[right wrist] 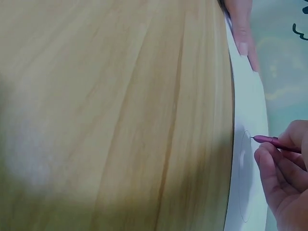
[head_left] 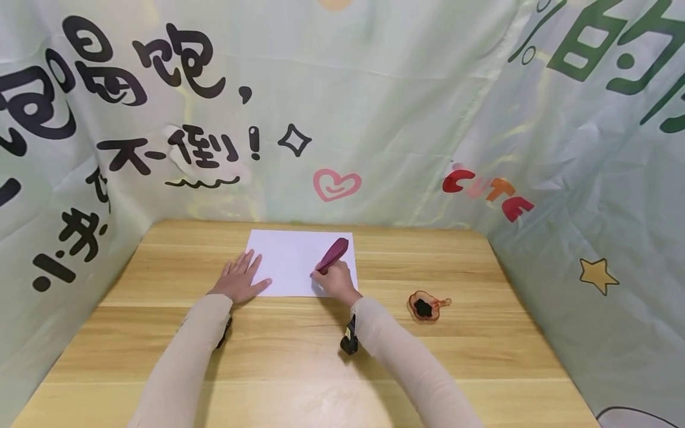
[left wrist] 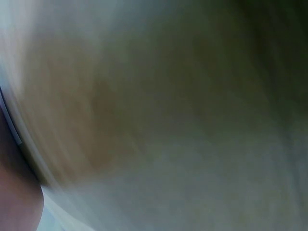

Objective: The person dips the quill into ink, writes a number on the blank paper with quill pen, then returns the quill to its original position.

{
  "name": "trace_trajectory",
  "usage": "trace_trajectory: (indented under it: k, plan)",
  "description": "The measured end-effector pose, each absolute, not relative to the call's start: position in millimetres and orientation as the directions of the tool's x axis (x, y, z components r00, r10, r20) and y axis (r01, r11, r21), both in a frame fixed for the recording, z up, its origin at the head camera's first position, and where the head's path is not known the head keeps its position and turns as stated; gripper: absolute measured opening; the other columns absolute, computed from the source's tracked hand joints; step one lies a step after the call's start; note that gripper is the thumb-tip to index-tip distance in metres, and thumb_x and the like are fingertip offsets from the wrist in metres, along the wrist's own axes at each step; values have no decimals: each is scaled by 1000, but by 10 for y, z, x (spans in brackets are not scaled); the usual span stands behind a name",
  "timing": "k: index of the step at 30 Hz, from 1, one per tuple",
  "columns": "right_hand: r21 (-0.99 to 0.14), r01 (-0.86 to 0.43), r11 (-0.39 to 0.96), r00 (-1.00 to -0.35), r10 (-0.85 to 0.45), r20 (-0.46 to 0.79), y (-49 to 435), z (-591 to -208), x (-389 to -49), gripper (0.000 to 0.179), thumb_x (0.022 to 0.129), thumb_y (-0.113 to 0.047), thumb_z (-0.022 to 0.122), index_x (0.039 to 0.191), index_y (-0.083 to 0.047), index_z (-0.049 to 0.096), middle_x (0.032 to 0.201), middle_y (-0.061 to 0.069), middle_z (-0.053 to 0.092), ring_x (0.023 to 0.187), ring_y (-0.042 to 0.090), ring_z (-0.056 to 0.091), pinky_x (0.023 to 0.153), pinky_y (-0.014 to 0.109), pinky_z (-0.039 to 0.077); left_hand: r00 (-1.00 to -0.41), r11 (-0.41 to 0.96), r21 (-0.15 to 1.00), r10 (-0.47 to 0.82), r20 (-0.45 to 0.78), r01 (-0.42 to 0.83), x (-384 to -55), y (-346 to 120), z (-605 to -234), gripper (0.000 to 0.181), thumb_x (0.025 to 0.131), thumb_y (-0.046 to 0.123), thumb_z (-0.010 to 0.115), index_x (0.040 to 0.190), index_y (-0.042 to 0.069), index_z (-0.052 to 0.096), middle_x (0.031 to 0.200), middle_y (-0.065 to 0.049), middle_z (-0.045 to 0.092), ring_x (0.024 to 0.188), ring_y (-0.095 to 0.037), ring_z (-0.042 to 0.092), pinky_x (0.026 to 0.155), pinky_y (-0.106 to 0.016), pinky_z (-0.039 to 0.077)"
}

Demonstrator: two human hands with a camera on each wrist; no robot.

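Note:
A white sheet of paper [head_left: 291, 261] lies near the table's far edge. My left hand [head_left: 239, 278] rests on its left side, fingers spread and straight. In my right hand [head_left: 338, 280] I grip a dark purple pen [head_left: 333, 254] with a broad, feather-like upper end, over the right half of the sheet. The right wrist view shows the slim pen tip right at a thin oval outline [right wrist: 240, 192] on the paper. The left wrist view is mostly blurred, with a bit of skin at its lower left edge.
To the right of my right forearm sits a small amber, see-through dish [head_left: 445, 302] with a stubby handle and something black inside. The wood-grain table [head_left: 278, 356] is bounded by a pale printed cloth [head_left: 407, 119] behind and at both sides.

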State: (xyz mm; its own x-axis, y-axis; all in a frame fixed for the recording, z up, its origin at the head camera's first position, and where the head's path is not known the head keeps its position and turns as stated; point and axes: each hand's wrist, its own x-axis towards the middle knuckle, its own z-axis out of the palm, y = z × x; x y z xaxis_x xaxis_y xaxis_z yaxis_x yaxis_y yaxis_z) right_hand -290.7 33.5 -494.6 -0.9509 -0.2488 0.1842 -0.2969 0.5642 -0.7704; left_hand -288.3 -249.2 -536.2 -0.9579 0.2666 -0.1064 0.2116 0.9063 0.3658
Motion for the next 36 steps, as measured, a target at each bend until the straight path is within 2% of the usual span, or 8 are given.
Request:
trace_trajectory:
  k: [7,16,24,30,32,36]
  plan:
    - [-841,-165,515,-982,-168,89,386,-4854,-3015,7,84,-9,69,90,-5,71,81,6,69,67,10,55,62,21,47,-958,906,369,264,-107,209,-2869,-2487,-5346,88,93,67,35,155,11,7,161,-14,-4,147,-36,-5,113,-62,-4]
    - [-887,-94,452,-988,-154,26,565,-4684,-3077,9,86,-10,68,92,-4,70,81,8,70,70,13,64,65,25,53,-962,903,375,261,-83,212,-2845,-2459,-5313,88,93,66,37,155,10,10,161,-16,-1,147,-37,-4,112,-62,-4]
    - [-932,-27,361,-991,-135,-24,747,-4647,-3093,10,85,-4,67,95,1,68,90,14,69,75,16,67,70,29,58,-960,894,395,265,-87,211,-2824,-2501,-5339,88,93,65,38,155,8,10,160,-18,-1,146,-40,-4,111,-64,-5]
    - [-928,11,372,-995,-92,-49,943,-4643,-3084,12,86,-6,68,97,-1,69,92,13,69,76,17,66,73,32,58,-960,898,388,264,-96,208,-2806,-2505,-5328,89,93,66,36,155,8,9,160,-18,-2,146,-39,-5,112,-63,-5]
    - [-929,17,370,-996,-74,-48,1022,-4643,-3076,15,85,-7,68,99,0,69,92,12,69,78,18,66,76,35,57,-959,897,388,266,-94,211,-2812,-2496,-5330,88,93,66,36,155,8,9,160,-18,-2,146,-39,-5,111,-63,-5]
    - [-944,16,330,-998,-56,-37,1180,-4624,-3062,19,86,-7,67,103,1,68,95,13,69,87,30,67,83,45,55,-958,889,404,271,-88,214,-2825,-2464,-5316,88,94,63,38,155,7,10,160,-18,-1,146,-39,-4,111,-64,-6]
